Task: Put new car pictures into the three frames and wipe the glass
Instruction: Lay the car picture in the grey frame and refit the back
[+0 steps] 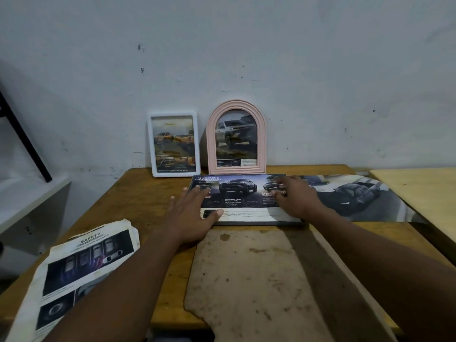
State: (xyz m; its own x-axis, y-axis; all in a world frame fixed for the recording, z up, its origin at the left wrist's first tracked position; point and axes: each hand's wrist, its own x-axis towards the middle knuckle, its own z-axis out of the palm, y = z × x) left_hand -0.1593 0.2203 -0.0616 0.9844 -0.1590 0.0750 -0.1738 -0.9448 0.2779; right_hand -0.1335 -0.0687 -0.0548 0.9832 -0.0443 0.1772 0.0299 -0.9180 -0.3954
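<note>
both the left hand [191, 213] and right hand [294, 196] lie spread flat, gripping nothing, pinning a glossy dark car brochure page [243, 196] over the flat dark rectangular frame [259, 222] on the brown wooden table [138, 193], likely to size it.

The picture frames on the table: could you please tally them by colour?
White frame: 1
Pink arched frame: 1
Dark frame, lying flat under the car brochure: 1
Total: 3

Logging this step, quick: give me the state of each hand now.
Left hand: open, flat on the car brochure, gripping nothing.
Right hand: open, fingers curled, pressing the same brochure, gripping nothing.
</note>
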